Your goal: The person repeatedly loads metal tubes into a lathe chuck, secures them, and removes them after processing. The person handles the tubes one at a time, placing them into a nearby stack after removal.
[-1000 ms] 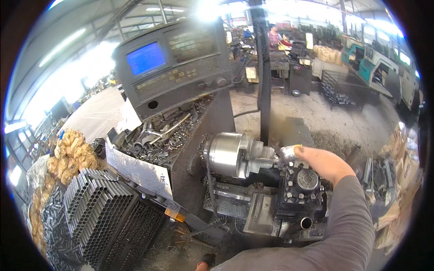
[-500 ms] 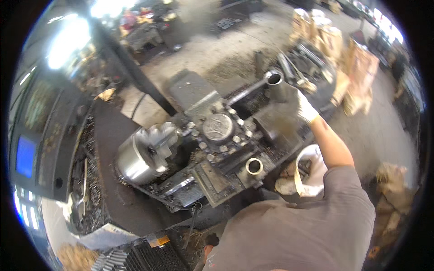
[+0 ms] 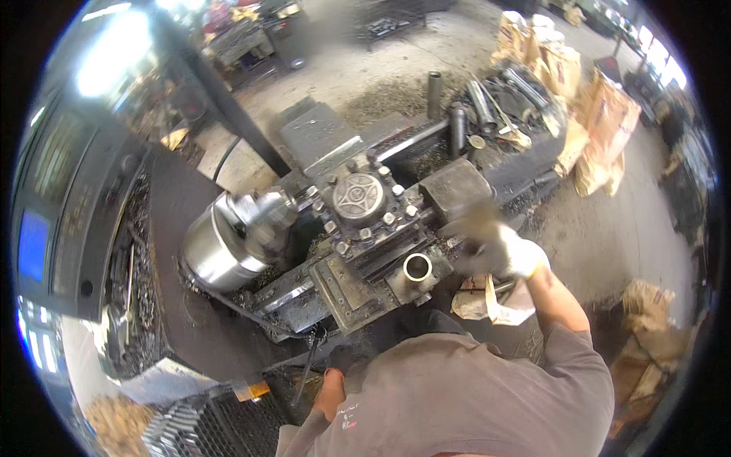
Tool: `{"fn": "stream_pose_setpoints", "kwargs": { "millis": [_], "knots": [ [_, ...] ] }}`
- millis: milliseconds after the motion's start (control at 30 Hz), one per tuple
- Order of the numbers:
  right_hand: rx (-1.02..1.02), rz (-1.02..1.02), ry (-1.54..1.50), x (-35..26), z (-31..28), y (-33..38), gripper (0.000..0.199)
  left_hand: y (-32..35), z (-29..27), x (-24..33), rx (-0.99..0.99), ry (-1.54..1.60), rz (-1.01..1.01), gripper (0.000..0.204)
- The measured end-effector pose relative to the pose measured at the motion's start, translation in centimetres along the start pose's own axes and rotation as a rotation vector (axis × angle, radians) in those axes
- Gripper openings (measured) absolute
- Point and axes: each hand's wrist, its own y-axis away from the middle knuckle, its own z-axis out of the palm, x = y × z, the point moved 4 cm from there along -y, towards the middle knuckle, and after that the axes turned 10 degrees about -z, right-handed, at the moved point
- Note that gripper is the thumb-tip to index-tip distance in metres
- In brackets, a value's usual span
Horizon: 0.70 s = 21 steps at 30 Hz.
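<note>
Seen from the turret [image 3: 358, 196], the right hand [image 3: 524, 255], pale-gloved, is at four o'clock — blurred, so I cannot tell whether it grips anything. A tube [image 3: 418, 268] shows its open end at five o'clock; a bag [image 3: 514, 312] lies toward the hand's seven. The left hand [image 3: 348, 360], at six, is too dark to read. The chuck [image 3: 222, 245] sits at eight.

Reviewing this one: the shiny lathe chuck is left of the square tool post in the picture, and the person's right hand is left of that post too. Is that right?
Not quite: the head view shows the right hand to the right of the square tool post. The shiny lathe chuck is left of it.
</note>
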Motion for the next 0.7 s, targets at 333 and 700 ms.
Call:
{"fn": "stream_pose_setpoints", "kwargs": {
  "millis": [333, 700],
  "knots": [
    [-0.289, -0.41, 0.067, -10.1, 4.7, -14.2, 0.031, 8.1, 3.0, 0.5, 0.116, 0.495, -0.326, 0.032],
    [-0.386, -0.304, 0.71, -1.4, 0.4, -35.7, 0.04, 15.5, 10.2, -1.6, 0.154, 0.708, -0.615, 0.026]
  ]
}}
